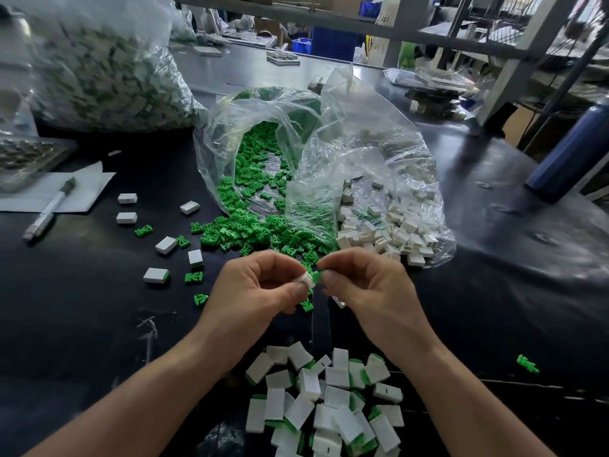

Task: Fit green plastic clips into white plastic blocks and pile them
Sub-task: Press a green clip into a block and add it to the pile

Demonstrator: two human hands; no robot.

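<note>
A white plastic block (307,279) is being pinched between the thumb and fingertips of the left hand (253,291), held up over the dark table (82,324). A green clip (317,276) is touching its right end, pinched by the thumb and forefinger of the right hand (369,288). Part of the clip is showing outside the block. The block is showing only a small pale face between the fingers, and the clip's shape is mostly hidden.

Just beyond the hands, a heap of loose green clips (260,232) is spilling from the mouth of a clear plastic bag (263,133), crowding the far side. Beside it to the right, loose white blocks (389,235) are lying in a second clear bag (379,153). Between the forearms, a pile of fitted blocks (326,410), white with green edges, is running down to the bottom edge of the view.

Bare table is showing wide to the left of the left forearm and to the right of the right one, where a stray clip (528,363) is lying. Further left, scattered blocks (156,275) and clips are dotting the surface near a marker pen (49,209) on a paper sheet (82,189). A large bag of green-and-white pieces (105,67) is filling the far left corner, and a blue bottle (573,153) is standing near the right edge.
</note>
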